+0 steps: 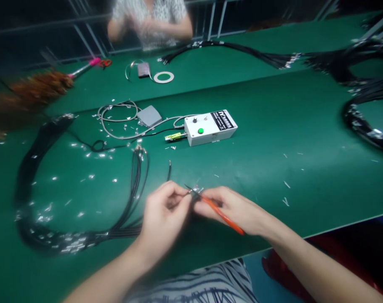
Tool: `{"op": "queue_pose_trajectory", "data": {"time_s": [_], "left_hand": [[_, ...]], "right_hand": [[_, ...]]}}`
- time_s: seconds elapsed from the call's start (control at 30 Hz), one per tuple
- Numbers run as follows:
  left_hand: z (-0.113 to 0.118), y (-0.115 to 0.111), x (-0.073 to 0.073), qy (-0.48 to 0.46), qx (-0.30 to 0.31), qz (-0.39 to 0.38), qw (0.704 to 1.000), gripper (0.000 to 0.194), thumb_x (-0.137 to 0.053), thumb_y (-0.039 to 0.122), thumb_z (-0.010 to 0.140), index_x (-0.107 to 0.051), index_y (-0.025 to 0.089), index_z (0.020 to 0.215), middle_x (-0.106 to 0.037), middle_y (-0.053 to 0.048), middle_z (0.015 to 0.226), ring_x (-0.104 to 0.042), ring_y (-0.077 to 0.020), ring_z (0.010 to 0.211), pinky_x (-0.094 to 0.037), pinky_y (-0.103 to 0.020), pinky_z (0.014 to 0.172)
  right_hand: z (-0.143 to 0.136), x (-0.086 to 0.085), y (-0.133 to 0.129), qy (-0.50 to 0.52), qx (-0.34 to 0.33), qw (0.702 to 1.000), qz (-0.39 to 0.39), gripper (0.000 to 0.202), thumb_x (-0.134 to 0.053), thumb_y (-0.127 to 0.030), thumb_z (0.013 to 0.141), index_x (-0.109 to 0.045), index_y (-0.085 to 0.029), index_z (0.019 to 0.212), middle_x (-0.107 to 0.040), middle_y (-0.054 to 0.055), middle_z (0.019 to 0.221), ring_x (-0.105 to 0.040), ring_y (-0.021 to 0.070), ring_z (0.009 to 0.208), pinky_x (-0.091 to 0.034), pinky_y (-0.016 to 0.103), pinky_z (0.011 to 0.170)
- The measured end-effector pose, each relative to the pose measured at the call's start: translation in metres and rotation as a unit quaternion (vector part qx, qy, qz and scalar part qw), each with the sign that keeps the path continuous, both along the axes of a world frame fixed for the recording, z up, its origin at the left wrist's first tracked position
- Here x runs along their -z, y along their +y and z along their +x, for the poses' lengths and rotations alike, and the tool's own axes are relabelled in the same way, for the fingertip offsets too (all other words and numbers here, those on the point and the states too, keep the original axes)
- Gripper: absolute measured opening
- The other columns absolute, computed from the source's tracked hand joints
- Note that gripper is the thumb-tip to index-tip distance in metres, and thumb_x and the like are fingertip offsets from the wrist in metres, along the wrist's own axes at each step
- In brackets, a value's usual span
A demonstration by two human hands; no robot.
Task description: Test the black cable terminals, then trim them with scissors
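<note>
My left hand (166, 212) is closed in a pinch on the end of a thin black cable (125, 231) that runs in from the bundle on the left. My right hand (232, 208) grips orange-handled scissors (221, 213), their dark pointed blades beside the fingertips of my left hand. Small shiny scraps show around the blades; exactly what lies between them is too blurred to make out. Behind my left hand another black cable tip (169, 165) sticks up. Several loose cable ends (137, 164) with bare copper tips fan out left of that hand.
A white control box (210, 134) with a green button stands ahead, wired to a grey pedal (149, 115). A thick black cable bundle (27, 181) curves at left amid scraps. More cable bundles (365, 118) lie at right. Across the green table (267, 122) is another person (150, 21).
</note>
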State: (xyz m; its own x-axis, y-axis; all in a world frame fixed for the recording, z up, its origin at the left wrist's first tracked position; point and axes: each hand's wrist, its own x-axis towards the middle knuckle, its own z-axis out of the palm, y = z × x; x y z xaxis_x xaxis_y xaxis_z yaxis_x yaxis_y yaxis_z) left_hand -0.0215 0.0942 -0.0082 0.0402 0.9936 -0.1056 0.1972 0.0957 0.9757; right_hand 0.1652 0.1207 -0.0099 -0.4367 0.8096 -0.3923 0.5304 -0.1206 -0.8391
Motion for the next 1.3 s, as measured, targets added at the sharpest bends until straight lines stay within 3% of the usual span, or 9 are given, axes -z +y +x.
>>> {"op": "queue_pose_trajectory", "data": {"time_s": [0.13, 0.53, 0.87, 0.97, 1.17, 1.3], "left_hand": [[0.0, 0.001, -0.002, 0.002, 0.002, -0.008, 1.0, 0.01, -0.065, 0.018, 0.083, -0.061, 0.015, 0.073, -0.06, 0.003, 0.068, -0.058, -0.0069, 0.06, -0.044, -0.014, 0.055], [0.002, 0.003, -0.004, -0.026, 0.0, -0.048, 0.999, 0.01, -0.065, 0.017, 0.081, -0.06, 0.015, 0.073, -0.059, 0.004, 0.062, -0.053, -0.0046, 0.054, -0.039, -0.012, 0.05], [0.001, 0.005, -0.006, -0.03, 0.007, -0.058, 0.998, 0.011, -0.065, 0.018, 0.08, -0.06, 0.014, 0.072, -0.062, 0.003, 0.062, -0.055, -0.0059, 0.053, -0.04, -0.013, 0.048], [0.001, 0.004, -0.005, -0.031, 0.011, -0.061, 0.998, 0.011, -0.064, 0.019, 0.081, -0.06, 0.015, 0.073, -0.062, 0.003, 0.061, -0.056, -0.0063, 0.053, -0.039, -0.013, 0.048], [0.002, 0.003, -0.001, 0.009, 0.007, -0.03, 0.999, 0.01, -0.063, 0.017, 0.081, -0.06, 0.015, 0.072, -0.06, 0.003, 0.065, -0.055, -0.007, 0.056, -0.04, -0.015, 0.051], [0.001, 0.003, 0.002, -0.018, -0.013, -0.026, 0.999, 0.01, -0.064, 0.02, 0.082, -0.059, 0.015, 0.074, -0.059, 0.003, 0.066, -0.054, -0.0068, 0.057, -0.039, -0.015, 0.051]], "right_hand": [[0.004, 0.0, 0.005, 0.004, -0.044, 0.998, -0.041, 0.048, -0.062, -0.065, 0.074, -0.056, -0.019, 0.062, -0.04, -0.005, 0.054, -0.033, 0.0097, 0.05, -0.026, 0.023, 0.048], [0.003, -0.008, 0.006, -0.084, -0.075, 0.993, -0.025, 0.043, -0.057, -0.063, 0.08, -0.061, -0.02, 0.074, -0.05, -0.003, 0.065, -0.041, 0.0123, 0.058, -0.027, 0.022, 0.049], [0.003, -0.002, 0.013, 0.035, -0.136, 0.984, -0.111, 0.046, -0.049, -0.057, 0.087, -0.036, -0.021, 0.062, -0.035, -0.006, 0.058, -0.027, 0.0087, 0.051, -0.023, 0.023, 0.047], [0.004, -0.002, 0.013, 0.04, -0.131, 0.983, -0.119, 0.047, -0.047, -0.059, 0.087, -0.036, -0.021, 0.061, -0.034, -0.006, 0.057, -0.026, 0.0088, 0.05, -0.022, 0.024, 0.047], [0.0, -0.008, 0.007, -0.057, -0.062, 0.995, -0.058, 0.051, -0.057, -0.066, 0.078, -0.041, -0.021, 0.059, -0.035, -0.005, 0.055, -0.028, 0.0096, 0.05, -0.02, 0.024, 0.044], [0.002, -0.009, 0.004, -0.075, -0.058, 0.994, -0.05, 0.052, -0.056, -0.066, 0.079, -0.041, -0.021, 0.058, -0.038, -0.005, 0.054, -0.031, 0.01, 0.05, -0.021, 0.024, 0.044]]}}
